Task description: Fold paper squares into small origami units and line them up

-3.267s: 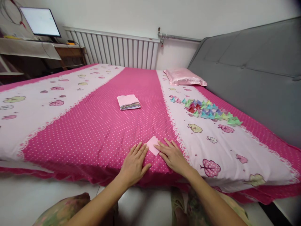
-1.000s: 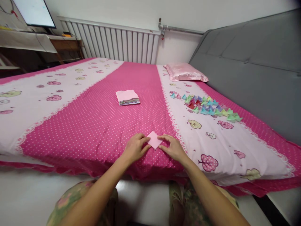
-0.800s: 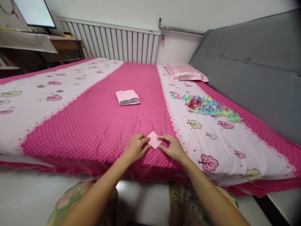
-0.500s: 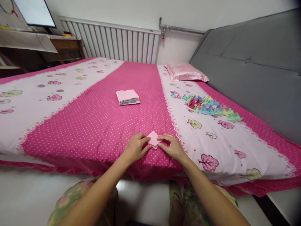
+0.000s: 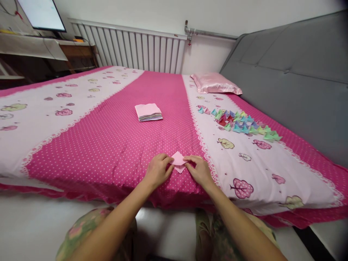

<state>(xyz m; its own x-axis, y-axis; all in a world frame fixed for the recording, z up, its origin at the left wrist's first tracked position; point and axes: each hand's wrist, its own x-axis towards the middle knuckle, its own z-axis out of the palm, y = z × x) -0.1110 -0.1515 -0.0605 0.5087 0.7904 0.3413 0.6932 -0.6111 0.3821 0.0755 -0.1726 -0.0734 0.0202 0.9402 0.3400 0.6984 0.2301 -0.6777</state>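
A small pink sheet of origami paper (image 5: 178,158), folded into a diamond, lies at the near edge of the bed between my hands. Its front flap is lifted and bent, and a lower layer with a centre line shows beneath. My left hand (image 5: 159,168) pinches the left corner between thumb and fingers. On the opposite corner, my right hand (image 5: 199,169) pinches the paper the same way. Farther back on the pink stripe sits a stack of square coloured paper (image 5: 149,110), pink on top.
Several small folded paper shapes (image 5: 236,121) in many colours are grouped on the white stripe at the right. Behind them rest a pink pillow (image 5: 214,83) and a grey headboard (image 5: 296,72). A radiator (image 5: 130,47) runs along the wall; a monitor (image 5: 40,14) stands at far left.
The front flap of the pink paper has come up off the lower layer, pulled by both hands at its corners. The hands have barely shifted otherwise.
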